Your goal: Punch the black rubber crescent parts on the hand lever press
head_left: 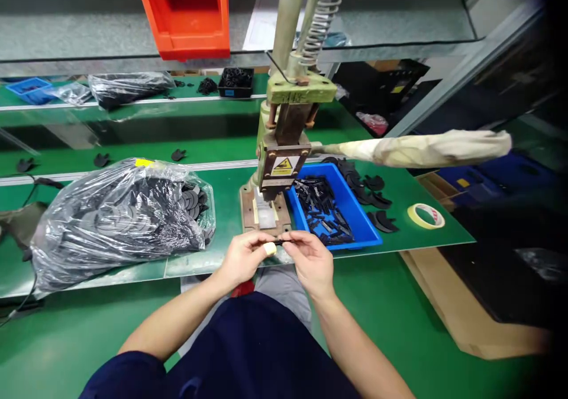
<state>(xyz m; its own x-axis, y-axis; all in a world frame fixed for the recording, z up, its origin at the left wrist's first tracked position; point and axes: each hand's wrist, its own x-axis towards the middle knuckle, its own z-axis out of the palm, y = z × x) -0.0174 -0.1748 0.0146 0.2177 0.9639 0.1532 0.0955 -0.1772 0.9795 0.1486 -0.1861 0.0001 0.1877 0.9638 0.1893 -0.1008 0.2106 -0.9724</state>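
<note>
My left hand and my right hand meet at the front edge of the bench, and together they pinch a small thin black part between their fingertips. A pale finger cot covers my left thumb. Just beyond the hands stands a green hand press, its base plate directly behind the part. The press lever, wrapped in cloth, sticks out to the right. A blue tray of small black parts sits right of the press.
A clear plastic bag full of black curved pieces lies at left. Loose black curved pieces and a tape roll lie right of the tray. An orange bin hangs on the shelf above. Cardboard lies at right.
</note>
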